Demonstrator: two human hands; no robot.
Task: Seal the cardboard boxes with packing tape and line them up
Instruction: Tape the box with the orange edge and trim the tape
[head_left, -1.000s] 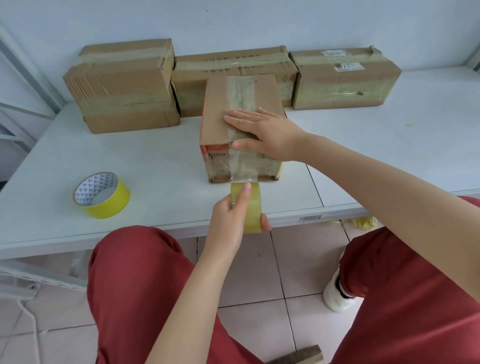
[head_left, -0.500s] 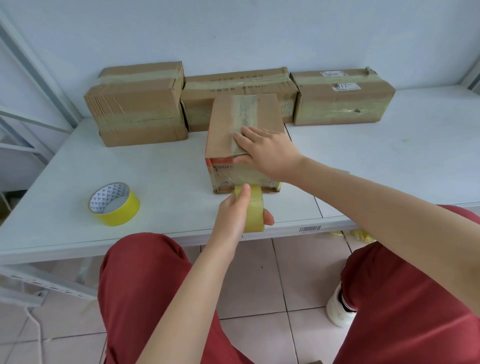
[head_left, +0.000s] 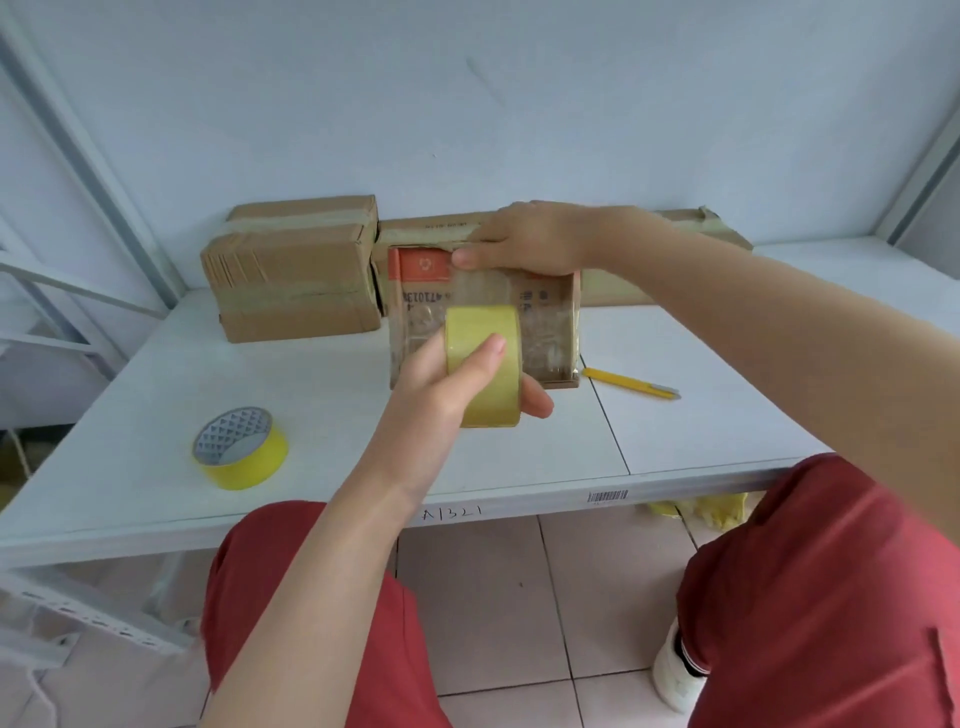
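Here, our left hand (head_left: 441, 387) clamps the tape roll (head_left: 480, 330), which hides part of the box (head_left: 548, 319), while our right hand (head_left: 524, 241) grips its top edge, fingertips unseen.

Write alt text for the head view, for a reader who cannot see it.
A person's left hand grips a roll of packing tape in front of a cardboard box on a white table, while the right hand holds its top edge. Other taped boxes stand behind; a spare yellow tape roll and a slim yellow tool lie nearby.
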